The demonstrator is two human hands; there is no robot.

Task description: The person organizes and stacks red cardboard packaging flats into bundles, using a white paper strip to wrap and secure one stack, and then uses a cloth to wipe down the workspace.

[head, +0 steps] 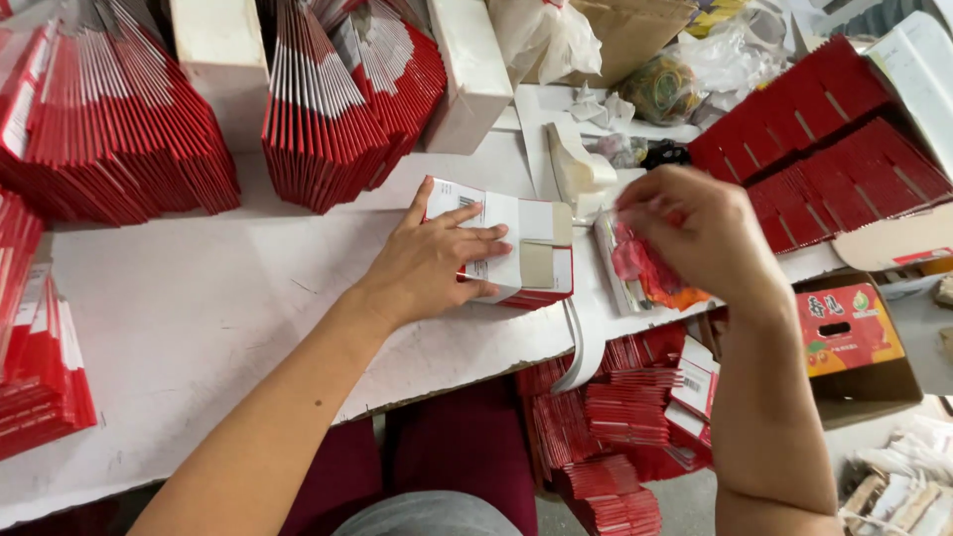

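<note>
My left hand [434, 258] lies flat, fingers spread, on a small stack of flat red and white folded cartons [531, 248] on the white table [199, 318]. My right hand [695, 228] hovers just right of that stack with its fingers pinched on a crinkly clear packet holding red and orange contents [650, 273]. The packet hangs above the table's front edge.
Fanned rows of red and white flat cartons stand at the back left [109, 129] and back centre [338, 109]. More red cartons lie at the right [824, 139] and on the floor [615, 427]. A white box [472, 69], plastic bags [546, 40] and a printed cardboard box [849, 328] sit nearby.
</note>
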